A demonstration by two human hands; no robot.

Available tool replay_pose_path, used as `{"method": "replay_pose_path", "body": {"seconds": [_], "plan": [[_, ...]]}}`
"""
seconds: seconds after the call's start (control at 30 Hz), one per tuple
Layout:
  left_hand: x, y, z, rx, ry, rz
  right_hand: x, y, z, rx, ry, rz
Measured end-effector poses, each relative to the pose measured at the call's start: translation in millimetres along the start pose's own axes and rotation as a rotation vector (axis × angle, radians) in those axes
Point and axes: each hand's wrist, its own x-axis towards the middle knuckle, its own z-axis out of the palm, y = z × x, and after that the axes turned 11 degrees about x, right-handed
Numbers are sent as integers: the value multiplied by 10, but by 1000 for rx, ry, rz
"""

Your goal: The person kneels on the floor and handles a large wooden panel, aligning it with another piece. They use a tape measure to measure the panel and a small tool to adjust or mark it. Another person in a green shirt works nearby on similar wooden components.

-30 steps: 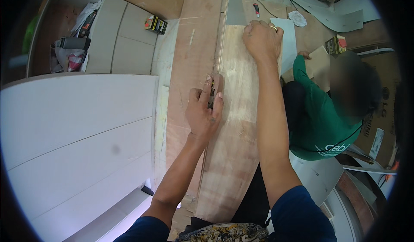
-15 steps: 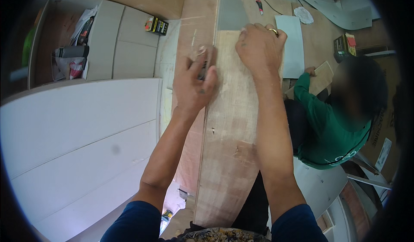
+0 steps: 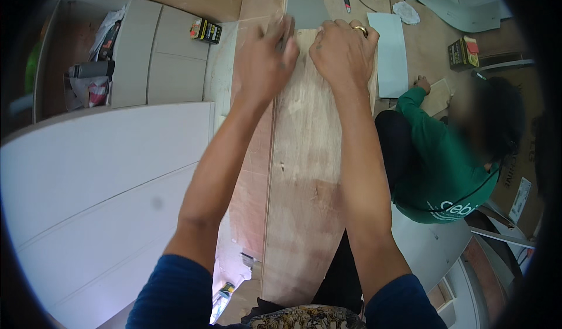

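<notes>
A long pale plywood board stretches away from my body, darker at its near part and with a small chip in its face. My right hand, a ring on one finger, grips the board's far end with its fingers curled over the edge. At the board's far left edge is my left hand, blurred by motion. Its thumb and fingers close round a small flat brownish-grey piece whose kind I cannot make out. A reddish plywood strip lies along the left, and a grey sheet extends beyond the far end.
A person in a green top crouches at the right, one hand by a pale wood piece. A utility knife, a pale panel and a cable lie beyond. White panels and an open cabinet stand left.
My left hand has slid away from me along the board's left edge with the small piece. My right hand stays on the far end. The view has shifted slightly.
</notes>
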Motion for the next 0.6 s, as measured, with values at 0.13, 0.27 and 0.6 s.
{"method": "replay_pose_path", "body": {"seconds": [0.13, 0.27, 0.6], "plan": [[858, -430, 412, 34, 127, -85, -9, -91, 38, -9, 25, -38], [1044, -779, 111, -315, 153, -156, -19, -154, 114, -33, -22, -36], [-1213, -243, -516, -151, -81, -118, -42, -215, 93, -12, 0, -32]]}}
